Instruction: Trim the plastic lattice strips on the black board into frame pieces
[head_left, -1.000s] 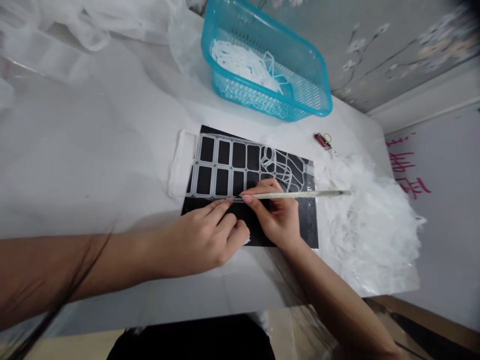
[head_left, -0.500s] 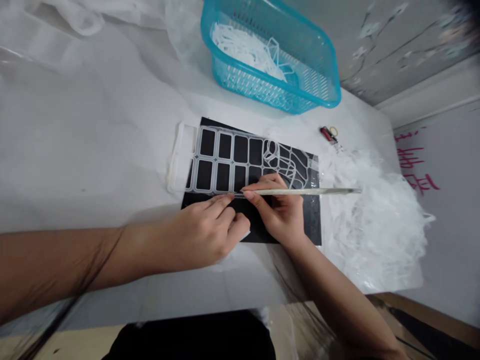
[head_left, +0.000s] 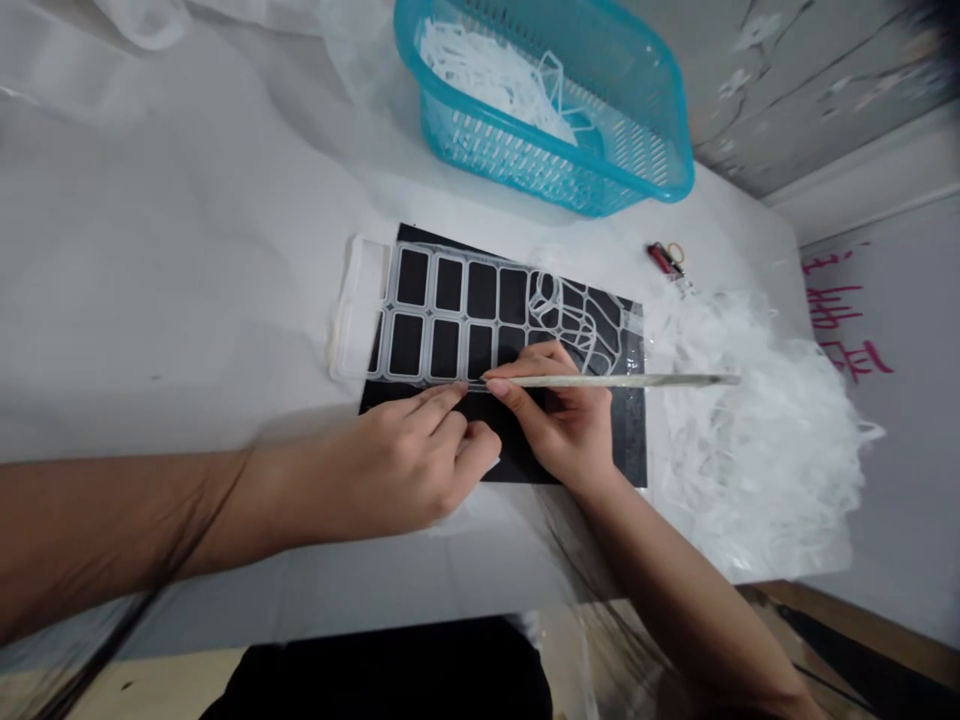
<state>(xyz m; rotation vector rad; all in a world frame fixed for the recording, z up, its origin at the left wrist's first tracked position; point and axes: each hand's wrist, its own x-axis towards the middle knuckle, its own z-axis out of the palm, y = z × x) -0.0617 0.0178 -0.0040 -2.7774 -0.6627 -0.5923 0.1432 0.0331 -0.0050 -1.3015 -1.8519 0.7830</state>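
A black mat [head_left: 622, 430] lies on the white table, and over it rests a translucent sheet [head_left: 430, 312] of white-rimmed rectangular frames in two rows. My right hand [head_left: 566, 420] pinches a long, thin, pale stick-like tool [head_left: 622, 381]. Its tip meets the sheet's near edge, and its other end points right. Close beside the tip, my left hand [head_left: 424, 455] presses its foremost fingertips on that same edge. The other left fingers are curled, and a small white bit shows under them; what it is I cannot tell. Loose white outline strips [head_left: 570, 320] lie over the sheet's right part.
Beyond the mat stands a blue plastic basket [head_left: 525, 165] with white frame-like pieces inside. A big heap of translucent white scraps [head_left: 757, 450] covers the right of the table. Near it lies a small red and dark object [head_left: 664, 260] with a yellowish ring.
The view has shifted slightly. Both hands keep almost the same place at the sheet's near edge, and the tool tip has barely moved.
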